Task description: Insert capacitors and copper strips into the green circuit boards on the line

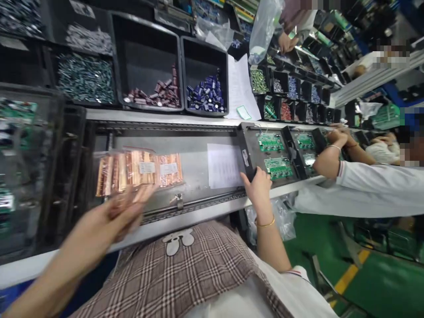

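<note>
White labels on clear bags of copper-coloured strips: print too small to read. Bags lie on grey worktop; floor green. Black bins behind hold brown capacitors and blue capacitors. Left hand: blurred, near bags; grip cannot be told. Right hand: digits apart, on black fixture carrying green circuit boards.

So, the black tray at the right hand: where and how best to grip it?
Probably by the left wall of the black tray, pinched from the near side, thumb outside: it stands as a straight raised ridge beside the green boards, and the right hand touches its near end.
</note>
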`<state>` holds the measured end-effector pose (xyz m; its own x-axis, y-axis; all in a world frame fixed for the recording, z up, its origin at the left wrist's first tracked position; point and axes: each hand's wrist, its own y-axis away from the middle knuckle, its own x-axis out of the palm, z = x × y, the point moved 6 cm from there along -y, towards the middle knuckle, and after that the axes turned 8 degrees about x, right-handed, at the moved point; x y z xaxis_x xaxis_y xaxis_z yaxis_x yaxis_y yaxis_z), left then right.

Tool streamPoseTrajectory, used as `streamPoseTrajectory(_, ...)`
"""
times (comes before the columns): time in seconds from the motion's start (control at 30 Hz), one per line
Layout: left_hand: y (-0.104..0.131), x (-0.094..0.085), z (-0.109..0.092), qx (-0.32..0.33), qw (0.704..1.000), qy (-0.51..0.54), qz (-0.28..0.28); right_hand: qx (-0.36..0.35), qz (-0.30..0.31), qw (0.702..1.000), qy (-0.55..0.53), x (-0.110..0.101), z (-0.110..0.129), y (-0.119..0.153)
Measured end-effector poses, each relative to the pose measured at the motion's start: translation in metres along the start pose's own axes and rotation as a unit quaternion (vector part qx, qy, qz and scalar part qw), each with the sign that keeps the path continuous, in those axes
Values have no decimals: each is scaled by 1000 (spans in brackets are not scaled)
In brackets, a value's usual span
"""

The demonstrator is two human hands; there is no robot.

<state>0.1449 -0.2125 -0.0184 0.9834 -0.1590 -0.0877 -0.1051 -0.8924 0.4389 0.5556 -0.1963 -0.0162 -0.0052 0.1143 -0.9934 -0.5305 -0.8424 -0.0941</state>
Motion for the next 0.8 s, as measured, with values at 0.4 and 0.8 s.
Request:
streamPoseTrajectory(0.4, -48, 112, -21, 29, 989, 90, 114, -303, 272, 875, -262, -11, 132, 54)
streamPoseTrajectory(0.8, -66, 71, -17, 13, 985, 173, -27, -278, 283, 820, -412, -10, 185, -15)
